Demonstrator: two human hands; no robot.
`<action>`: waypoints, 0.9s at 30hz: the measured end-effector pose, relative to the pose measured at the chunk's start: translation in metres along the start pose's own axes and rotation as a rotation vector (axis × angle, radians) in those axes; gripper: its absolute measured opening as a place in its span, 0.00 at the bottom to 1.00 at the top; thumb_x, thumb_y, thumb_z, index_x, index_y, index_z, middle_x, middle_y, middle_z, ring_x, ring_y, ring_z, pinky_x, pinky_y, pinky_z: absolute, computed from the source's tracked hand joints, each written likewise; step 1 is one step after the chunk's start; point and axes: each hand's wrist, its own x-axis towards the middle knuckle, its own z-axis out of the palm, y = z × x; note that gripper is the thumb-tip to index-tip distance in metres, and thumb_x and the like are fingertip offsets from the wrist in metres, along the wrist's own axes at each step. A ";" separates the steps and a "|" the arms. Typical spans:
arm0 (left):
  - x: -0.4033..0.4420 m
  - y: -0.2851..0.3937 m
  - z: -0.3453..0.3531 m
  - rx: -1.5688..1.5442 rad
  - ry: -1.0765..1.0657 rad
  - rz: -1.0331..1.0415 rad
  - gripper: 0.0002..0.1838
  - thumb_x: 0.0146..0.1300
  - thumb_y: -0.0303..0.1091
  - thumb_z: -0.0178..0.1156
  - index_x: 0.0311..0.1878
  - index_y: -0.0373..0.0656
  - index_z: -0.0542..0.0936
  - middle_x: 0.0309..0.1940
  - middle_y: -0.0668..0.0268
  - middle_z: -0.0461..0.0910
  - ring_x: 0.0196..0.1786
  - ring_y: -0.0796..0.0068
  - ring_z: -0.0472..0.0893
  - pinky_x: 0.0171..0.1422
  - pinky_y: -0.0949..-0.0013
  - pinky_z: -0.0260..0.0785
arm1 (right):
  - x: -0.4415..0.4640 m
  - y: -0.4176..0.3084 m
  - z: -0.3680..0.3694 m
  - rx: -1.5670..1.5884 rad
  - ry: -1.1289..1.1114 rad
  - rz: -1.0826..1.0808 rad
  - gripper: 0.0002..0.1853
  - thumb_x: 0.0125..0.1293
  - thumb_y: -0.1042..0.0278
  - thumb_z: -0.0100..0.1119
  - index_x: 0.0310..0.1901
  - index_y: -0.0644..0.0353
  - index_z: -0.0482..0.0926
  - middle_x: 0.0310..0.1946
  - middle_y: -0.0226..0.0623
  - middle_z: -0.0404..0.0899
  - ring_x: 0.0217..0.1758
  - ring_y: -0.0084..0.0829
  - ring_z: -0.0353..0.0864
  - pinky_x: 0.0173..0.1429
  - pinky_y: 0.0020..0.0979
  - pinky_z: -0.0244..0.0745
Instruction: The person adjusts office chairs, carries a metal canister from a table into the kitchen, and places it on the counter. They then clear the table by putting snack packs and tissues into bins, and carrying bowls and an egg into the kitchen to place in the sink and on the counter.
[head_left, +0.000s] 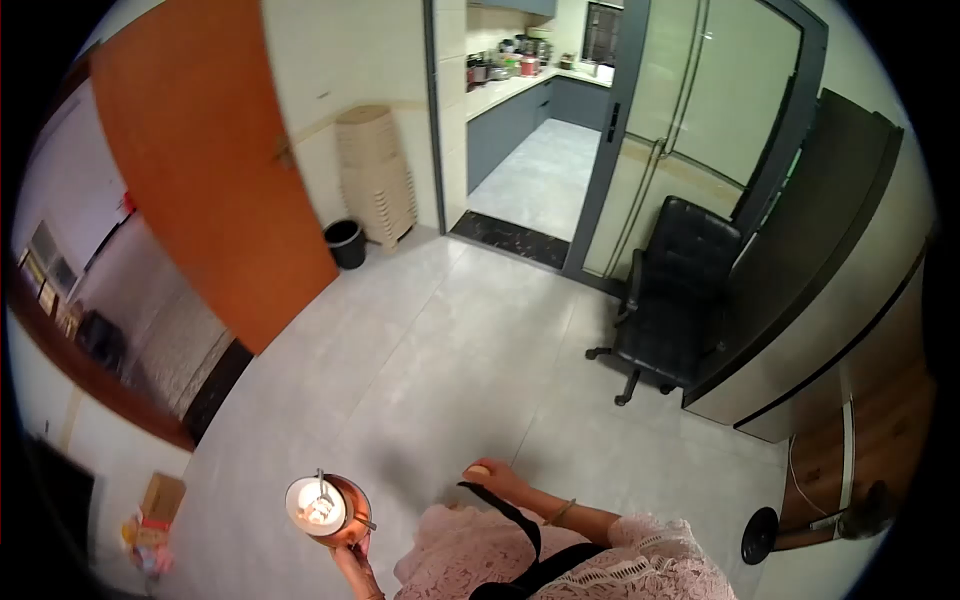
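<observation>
At the lower left my left hand [349, 562] is closed round an orange-brown bowl [355, 500]. A white bowl [296, 497] sits in or against it, holding pale bits and a metal utensil [322, 484], perhaps a spoon or fork. A second handle [365, 523] sticks out to the right. My right hand [500, 483] is curled in front of my body, with a bracelet at the wrist. Something pale and rounded shows at its fingertips, too small to name. A black strap [515, 518] runs from beside this hand down across my lace clothing.
Ahead, a doorway with a dark sill [512, 238] opens to a kitchen, its glass door [690, 110] at the right. A black office chair [675, 290] stands by a dark cabinet [810, 240]. Stacked stools [375, 170] and a black bin [346, 245] stand near the orange door [200, 150].
</observation>
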 end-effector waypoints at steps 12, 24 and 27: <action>0.226 -0.055 0.380 0.177 -0.442 -0.238 0.22 0.54 0.35 0.51 0.51 0.36 0.64 0.45 0.57 0.70 0.40 0.64 0.76 0.42 0.61 0.74 | 0.218 -0.071 -0.167 0.313 0.127 0.079 0.14 0.57 0.57 0.53 0.34 0.61 0.72 0.24 0.31 0.73 0.19 0.21 0.70 0.20 0.21 0.62; 0.341 -0.110 0.681 0.159 -0.458 -0.279 0.25 0.57 0.38 0.51 0.57 0.44 0.59 0.52 0.55 0.64 0.50 0.57 0.70 0.47 0.54 0.71 | 0.479 -0.179 -0.369 0.295 0.123 0.034 0.14 0.56 0.57 0.55 0.37 0.58 0.72 0.25 0.30 0.75 0.19 0.19 0.69 0.21 0.20 0.62; 0.380 -0.154 0.712 0.223 -0.420 -0.358 0.23 0.56 0.27 0.43 0.57 0.45 0.59 0.49 0.54 0.67 0.46 0.59 0.72 0.46 0.56 0.71 | 0.546 -0.195 -0.405 0.425 0.153 0.149 0.12 0.57 0.58 0.53 0.38 0.56 0.71 0.25 0.31 0.75 0.19 0.19 0.69 0.19 0.20 0.61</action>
